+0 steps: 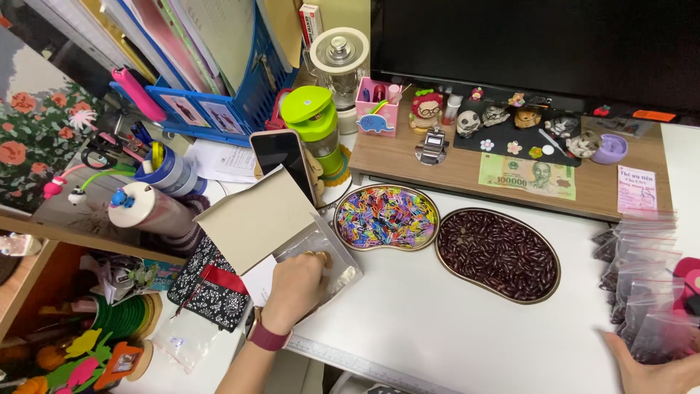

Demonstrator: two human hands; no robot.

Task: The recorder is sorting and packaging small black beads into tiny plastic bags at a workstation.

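- White desk (452, 321): work surface, bearing two trays at centre and bags at both sides.
- Dark monitor (539, 44): at the back, above a wooden riser (452, 171) with small figurines and a banknote (526, 176).
- Cardboard box (255, 219): flap raised, left of centre, with clear bags (328, 255) inside.
- Kidney-shaped tray of dark beans (499, 253): centre right.
- Round tray of multicoloured clips (386, 217): just beside the bean tray, on its left.
- Stack of small zip bags filled with beans (642, 292): right edge of the desk.
- Left hand (295, 288): reaching into the box, fingers curled onto the clear bags; whether it pinches one, cannot tell. Maroon wristband (268, 337).
- Right hand (652, 372): lower right corner, only partly seen, resting flat against the foot of the bag stack, fingers open.
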